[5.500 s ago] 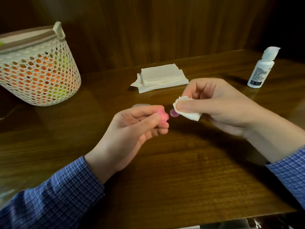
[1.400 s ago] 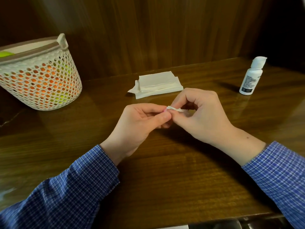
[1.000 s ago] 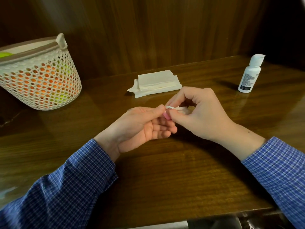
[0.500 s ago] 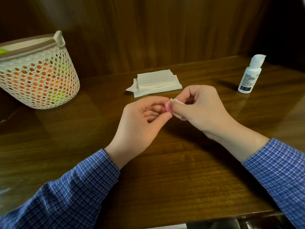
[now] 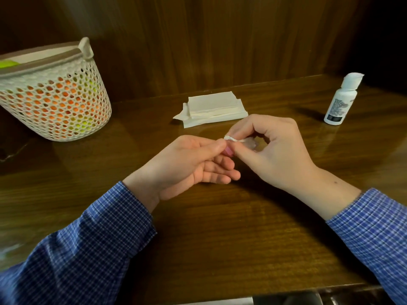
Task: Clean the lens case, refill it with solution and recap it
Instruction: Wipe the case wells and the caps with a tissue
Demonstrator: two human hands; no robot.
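Note:
My left hand (image 5: 187,164) pinches the small pink lens case (image 5: 294,152) between thumb and forefinger above the middle of the table; only a sliver of pink shows. My right hand (image 5: 273,150) meets it from the right and presses a folded white tissue (image 5: 233,139) onto the case with thumb and fingertips. The white solution bottle (image 5: 339,102) stands upright at the far right of the table, well away from both hands, with its flip cap raised.
A stack of folded white tissues (image 5: 211,108) lies just behind the hands. A white perforated basket (image 5: 52,93) with orange and yellow things inside stands at the far left. A wooden wall closes the back; the table's front edge (image 5: 242,293) runs near me.
My left hand has turned palm up, its lower fingers spread. The right hand has shifted the tissue on the case, and both hands have sunk slightly toward the table.

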